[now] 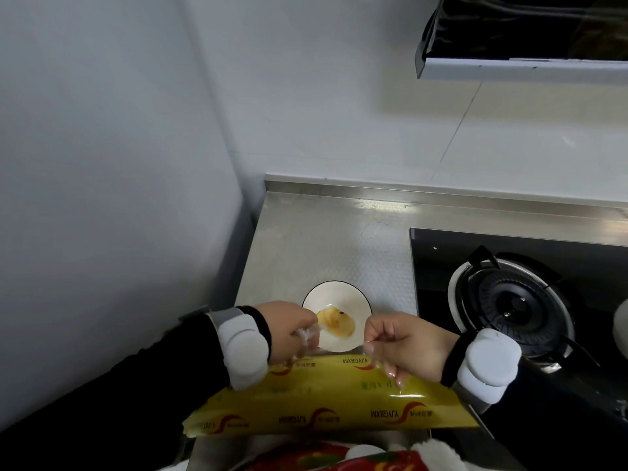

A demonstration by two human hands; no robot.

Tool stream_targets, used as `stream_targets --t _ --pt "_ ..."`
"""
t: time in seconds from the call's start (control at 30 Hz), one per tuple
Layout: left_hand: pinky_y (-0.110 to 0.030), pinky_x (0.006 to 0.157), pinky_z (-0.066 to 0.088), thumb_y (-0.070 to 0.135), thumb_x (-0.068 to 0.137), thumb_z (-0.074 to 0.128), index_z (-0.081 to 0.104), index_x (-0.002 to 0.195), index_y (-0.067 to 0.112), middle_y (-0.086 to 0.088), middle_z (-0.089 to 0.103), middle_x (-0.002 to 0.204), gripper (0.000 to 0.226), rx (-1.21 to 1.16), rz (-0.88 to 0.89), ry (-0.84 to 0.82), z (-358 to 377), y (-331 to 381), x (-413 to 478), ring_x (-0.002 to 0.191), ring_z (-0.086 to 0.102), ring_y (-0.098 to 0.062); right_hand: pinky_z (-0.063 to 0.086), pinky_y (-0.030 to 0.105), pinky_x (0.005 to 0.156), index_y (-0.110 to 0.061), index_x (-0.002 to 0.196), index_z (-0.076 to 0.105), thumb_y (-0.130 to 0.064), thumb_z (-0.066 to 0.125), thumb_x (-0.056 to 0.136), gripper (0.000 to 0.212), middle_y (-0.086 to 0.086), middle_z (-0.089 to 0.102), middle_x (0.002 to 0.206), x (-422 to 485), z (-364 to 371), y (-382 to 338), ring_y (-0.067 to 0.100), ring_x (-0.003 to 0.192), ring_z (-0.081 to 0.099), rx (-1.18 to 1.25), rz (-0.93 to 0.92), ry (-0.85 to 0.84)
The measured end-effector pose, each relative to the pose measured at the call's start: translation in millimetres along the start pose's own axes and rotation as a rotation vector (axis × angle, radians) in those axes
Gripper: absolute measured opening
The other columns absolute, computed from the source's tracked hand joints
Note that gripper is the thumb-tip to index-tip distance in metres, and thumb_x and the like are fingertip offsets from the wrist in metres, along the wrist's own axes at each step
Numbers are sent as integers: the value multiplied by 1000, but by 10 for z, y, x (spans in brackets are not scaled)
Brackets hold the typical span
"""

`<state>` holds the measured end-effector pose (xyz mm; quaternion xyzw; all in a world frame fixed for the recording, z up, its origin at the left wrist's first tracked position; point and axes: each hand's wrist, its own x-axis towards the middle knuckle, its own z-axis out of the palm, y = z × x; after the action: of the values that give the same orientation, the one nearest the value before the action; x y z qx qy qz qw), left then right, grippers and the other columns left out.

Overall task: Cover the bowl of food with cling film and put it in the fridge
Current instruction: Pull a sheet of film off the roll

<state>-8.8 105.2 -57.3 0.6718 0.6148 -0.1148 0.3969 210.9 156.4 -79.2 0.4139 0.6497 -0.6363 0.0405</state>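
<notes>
left hand (289,329) and right hand (407,345), apart, each pinch the cling film (307,335).
held over its yellow box (323,402), seemingly to stretch across the bowl (339,294) sitting just beyond on the counter (323,239).

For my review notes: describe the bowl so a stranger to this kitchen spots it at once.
Find the black gas hob on the right of the steel counter. Just left of it, beyond the yellow cling film pack, sits the bowl: the only round white dish, dark-rimmed, holding yellowish food.
</notes>
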Motion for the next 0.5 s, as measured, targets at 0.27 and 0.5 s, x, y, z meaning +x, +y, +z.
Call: stream_targets --t 0.27,0.5 --pt "-13 43 42 -13 83 35 54 61 24 5 57 58 46 -713 23 655 -209 -340 89 40 47 1 47 23 42 -16 77 56 -13 57 91 14 -2 60 66 -16 -16 -32 6 44 50 -35 -5 -38" --pt "-18 56 38 21 68 51 49 69 29 8 48 61 9 -659 107 662 -308 -293 374 53 42 -9 45 19 39 -23 73 64 -27 65 86 13 -1 59 59 72 -15 -86 5 41 49 -79 -18 -113"
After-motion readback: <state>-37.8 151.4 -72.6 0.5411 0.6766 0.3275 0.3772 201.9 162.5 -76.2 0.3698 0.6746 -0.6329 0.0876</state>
